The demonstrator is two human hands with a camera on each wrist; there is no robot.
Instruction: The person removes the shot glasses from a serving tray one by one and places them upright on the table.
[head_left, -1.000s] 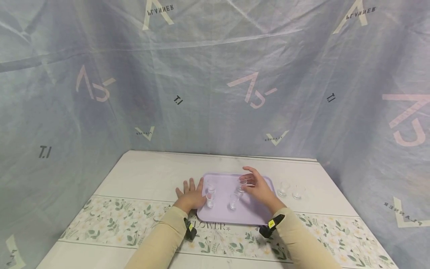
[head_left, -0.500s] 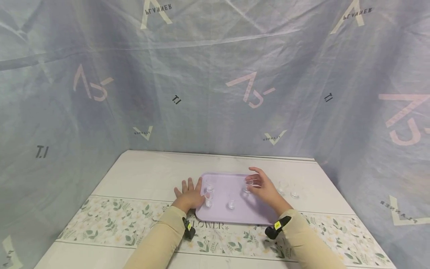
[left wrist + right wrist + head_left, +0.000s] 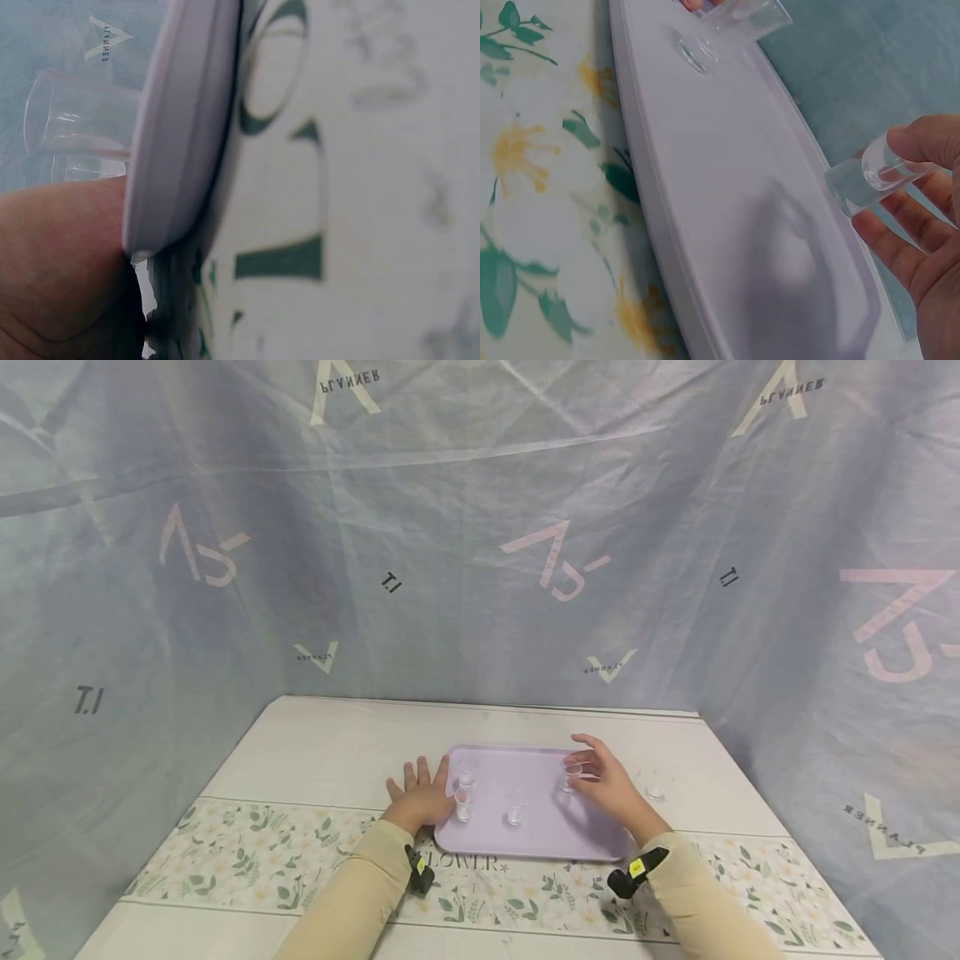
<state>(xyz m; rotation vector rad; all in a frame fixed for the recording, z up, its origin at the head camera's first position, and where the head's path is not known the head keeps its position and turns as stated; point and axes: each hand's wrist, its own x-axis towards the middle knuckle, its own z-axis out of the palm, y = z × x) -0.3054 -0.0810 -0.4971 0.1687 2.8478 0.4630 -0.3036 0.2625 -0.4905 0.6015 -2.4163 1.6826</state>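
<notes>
The right hand (image 3: 611, 785), pinching a glass (image 3: 570, 774), has carried it rightward over the tray (image 3: 540, 839). The left hand (image 3: 420, 795) stays flat, fingers straight, at the tray's left edge.

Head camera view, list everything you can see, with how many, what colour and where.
tray: one, lilac, middle of the table.
small glasses on the tray: three, clear, left and centre of the tray.
held glass: one, clear, over the tray's right part, pinched in the right hand.
glasses on the table: at least one, clear, right of the tray; a second is too faint to be sure of.
tablecloth: one, cream with a green floral band, covering the table.
backdrop: grey-blue printed sheet, behind and at both sides.
left hand: flat on the table against the tray's left edge.
right hand: fingers round the held glass.
</notes>
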